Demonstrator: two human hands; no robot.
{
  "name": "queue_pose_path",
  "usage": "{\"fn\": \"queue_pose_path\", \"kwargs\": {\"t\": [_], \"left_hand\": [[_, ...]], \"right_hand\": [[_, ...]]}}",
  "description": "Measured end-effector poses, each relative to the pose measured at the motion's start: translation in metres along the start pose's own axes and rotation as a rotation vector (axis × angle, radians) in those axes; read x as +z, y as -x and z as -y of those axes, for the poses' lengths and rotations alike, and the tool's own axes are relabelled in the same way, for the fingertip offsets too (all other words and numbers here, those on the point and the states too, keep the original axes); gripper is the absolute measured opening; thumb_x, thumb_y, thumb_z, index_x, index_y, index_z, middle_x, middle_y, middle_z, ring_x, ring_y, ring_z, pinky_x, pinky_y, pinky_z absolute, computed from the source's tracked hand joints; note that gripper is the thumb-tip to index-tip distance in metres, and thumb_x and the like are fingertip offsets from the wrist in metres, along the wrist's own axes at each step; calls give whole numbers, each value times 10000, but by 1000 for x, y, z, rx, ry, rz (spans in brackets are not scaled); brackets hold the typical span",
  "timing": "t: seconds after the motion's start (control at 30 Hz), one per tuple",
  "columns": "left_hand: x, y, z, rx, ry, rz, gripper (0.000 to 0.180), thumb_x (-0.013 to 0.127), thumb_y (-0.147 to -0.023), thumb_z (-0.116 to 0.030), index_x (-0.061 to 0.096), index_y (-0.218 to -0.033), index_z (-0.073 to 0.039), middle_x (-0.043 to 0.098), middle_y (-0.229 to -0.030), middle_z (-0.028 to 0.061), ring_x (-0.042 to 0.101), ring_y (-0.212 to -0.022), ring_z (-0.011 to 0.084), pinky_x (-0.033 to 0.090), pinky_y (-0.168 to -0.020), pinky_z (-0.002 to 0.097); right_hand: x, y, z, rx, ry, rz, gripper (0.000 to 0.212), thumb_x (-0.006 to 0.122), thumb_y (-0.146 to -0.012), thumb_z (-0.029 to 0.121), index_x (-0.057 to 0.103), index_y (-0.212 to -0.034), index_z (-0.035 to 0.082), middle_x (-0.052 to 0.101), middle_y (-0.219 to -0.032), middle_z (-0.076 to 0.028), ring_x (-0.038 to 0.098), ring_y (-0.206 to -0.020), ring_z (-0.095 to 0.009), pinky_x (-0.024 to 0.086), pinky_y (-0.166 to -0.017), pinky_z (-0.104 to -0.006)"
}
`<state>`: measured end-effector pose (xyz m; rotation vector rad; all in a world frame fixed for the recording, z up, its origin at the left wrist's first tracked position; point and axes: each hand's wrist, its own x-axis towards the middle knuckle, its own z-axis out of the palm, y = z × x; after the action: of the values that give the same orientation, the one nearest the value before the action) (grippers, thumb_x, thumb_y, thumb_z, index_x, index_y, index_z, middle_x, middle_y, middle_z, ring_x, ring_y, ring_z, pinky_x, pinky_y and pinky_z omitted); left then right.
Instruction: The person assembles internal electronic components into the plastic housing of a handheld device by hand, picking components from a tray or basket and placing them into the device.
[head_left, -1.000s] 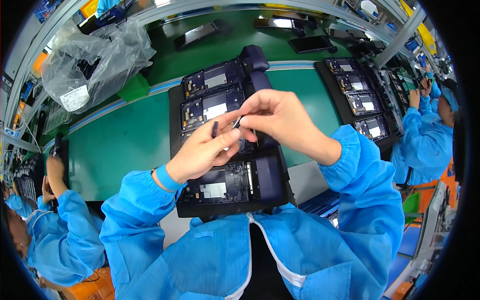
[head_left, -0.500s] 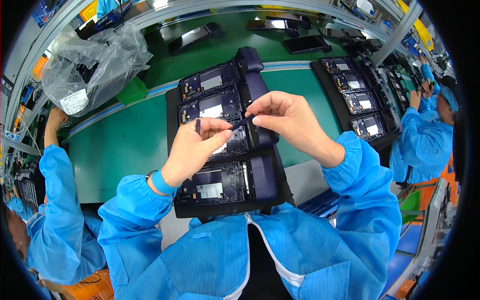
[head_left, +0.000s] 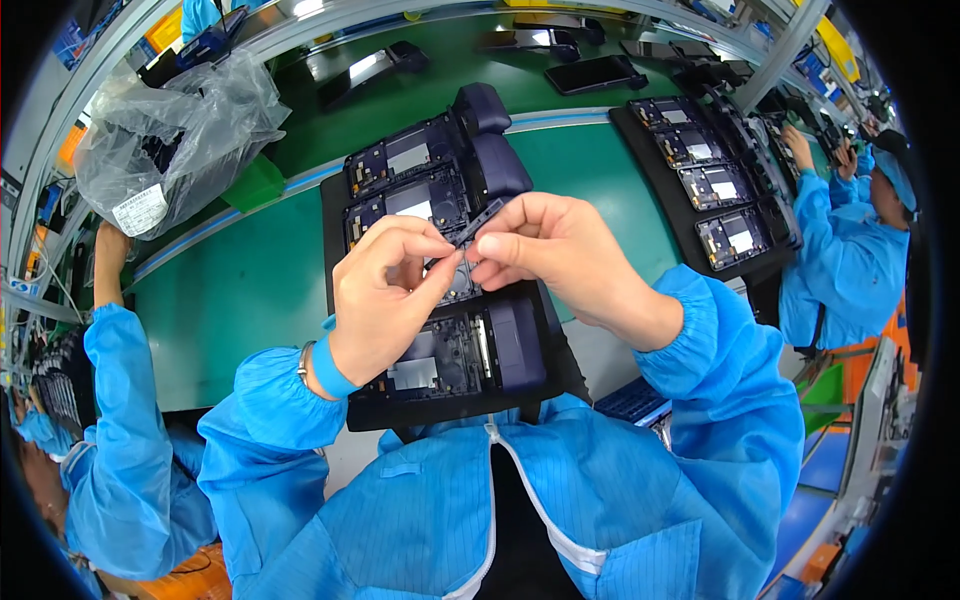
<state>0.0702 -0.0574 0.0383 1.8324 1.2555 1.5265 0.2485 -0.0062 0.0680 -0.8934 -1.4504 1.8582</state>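
Note:
Between my hands is a small thin dark strip [head_left: 481,222], tilted up toward the far side. The fingertips of my left hand [head_left: 392,275] pinch its near end, and my right hand [head_left: 555,250] grips along its side with thumb and fingers. Beneath them, a black padded tray [head_left: 400,414] carries a column of open dark handheld devices. Uncovered is the nearest device [head_left: 460,352], with its circuit parts and a silvery panel showing. My hands partly hide the one beyond it. The far device [head_left: 405,155] also lies open, beside its bulky dark purple end part.
A second black tray with open devices [head_left: 712,185] lies to the right. Finished-looking black devices [head_left: 597,74] rest on the green belt at the back. A clear plastic bag [head_left: 185,130] hangs at the left. Co-workers in blue sleeves [head_left: 125,370] sit on both sides.
My hands have drawn closer together, the left one moving right. The dark strip now points more upward between the fingers. The co-worker's hand at the left remains beneath the bag.

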Motion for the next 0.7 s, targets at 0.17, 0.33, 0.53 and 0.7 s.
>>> {"fn": "queue_pose_path", "kwargs": {"t": [0.17,0.33,0.53,0.7], "left_hand": [[4,4,0,103,-59,11,158,679,-701,55,607,-815,-27,579,-859,46,438,-520,22,355,-442,170],[-17,10,-13,-104,-62,219,374,753,-658,-34,577,-988,-25,574,-913,49,385,-524,24,338,-455,178],[-31,63,-11,-196,-368,671,782,814,-560,-175,419,-1214,-9,436,-1271,175,485,-1110,360,467,-867,383],[-29,70,-7,-50,-453,652,716,786,-588,-161,430,-1188,1,415,-1274,187,548,-987,354,489,-793,367]], "right_hand": [[7,-1,-7,-57,-76,-65,151,598,-830,61,546,-940,-29,610,-830,-107,630,-752,-169,542,-646,-262],[-14,11,-3,-204,-29,-177,193,534,-876,84,533,-1034,-27,575,-916,-91,615,-806,-178,545,-653,-273],[-49,46,-11,-37,76,-176,322,509,-878,53,473,-1191,-10,513,-849,-44,602,-796,-162,550,-650,-276],[-46,59,-33,73,68,-105,426,548,-820,-32,437,-1232,-22,527,-854,-53,609,-745,-172,549,-654,-274]]}}
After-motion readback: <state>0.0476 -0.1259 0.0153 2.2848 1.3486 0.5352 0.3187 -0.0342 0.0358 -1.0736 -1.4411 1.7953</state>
